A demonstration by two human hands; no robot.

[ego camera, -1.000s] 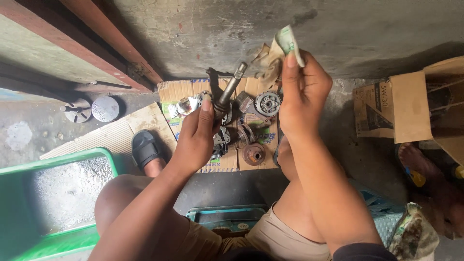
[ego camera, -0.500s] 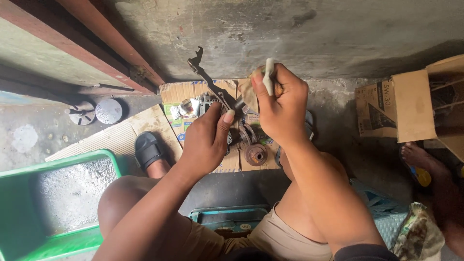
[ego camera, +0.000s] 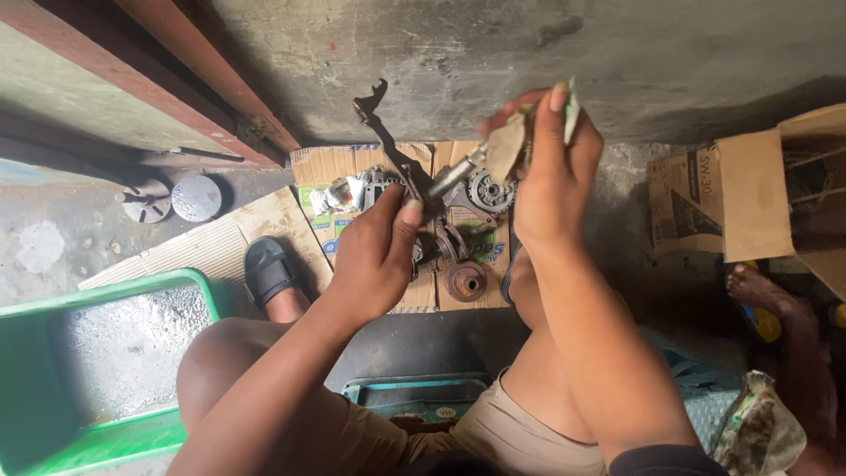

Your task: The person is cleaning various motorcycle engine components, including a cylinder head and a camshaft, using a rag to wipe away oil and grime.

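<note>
Fingers (ego camera: 401,216) hide metal part's (ego camera: 388,141) shaft base.

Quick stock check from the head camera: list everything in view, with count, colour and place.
Forked metal lever: one, dark, held up in left hand.
Worn sanding scrap: one, tan, in right hand against the lever's shaft.
Gear parts: several, rusty and grey, on flattened cardboard ahead.
Round discs: two, grey, floor at left.
Tub: one, green, lower left.
Cardboard box: one, brown, right.
Rag: one, dirty, lower right.
Sandal: one, black, on own foot.
Another person's foot: one, right.
Left hand: grips lever.
Right hand: pinches scrap.
</note>
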